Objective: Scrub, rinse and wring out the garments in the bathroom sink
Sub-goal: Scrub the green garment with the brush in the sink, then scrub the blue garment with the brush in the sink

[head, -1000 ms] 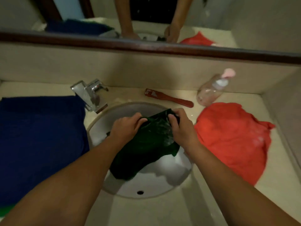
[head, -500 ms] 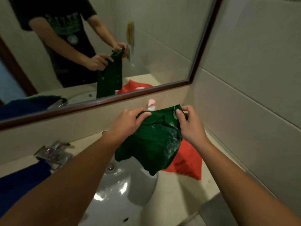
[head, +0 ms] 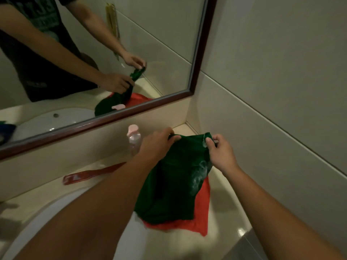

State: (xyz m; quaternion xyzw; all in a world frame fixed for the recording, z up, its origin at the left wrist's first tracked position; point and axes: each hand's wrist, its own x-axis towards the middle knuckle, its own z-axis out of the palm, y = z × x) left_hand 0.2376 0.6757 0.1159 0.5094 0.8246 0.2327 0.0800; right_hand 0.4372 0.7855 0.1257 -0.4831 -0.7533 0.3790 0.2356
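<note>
The soapy green garment (head: 174, 186) is pinched at its top edge by left hand (head: 156, 145) and right hand (head: 220, 154) (presumably for inspection), held spread over the red garment (head: 201, 212).

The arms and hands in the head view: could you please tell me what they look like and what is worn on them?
Both forearms are bare, with no sleeves reaching them. The left hand and right hand wear no gloves, and I see no watch, bracelet or ring. The mirror shows a dark short-sleeved T-shirt with a pale printed graphic.
</note>
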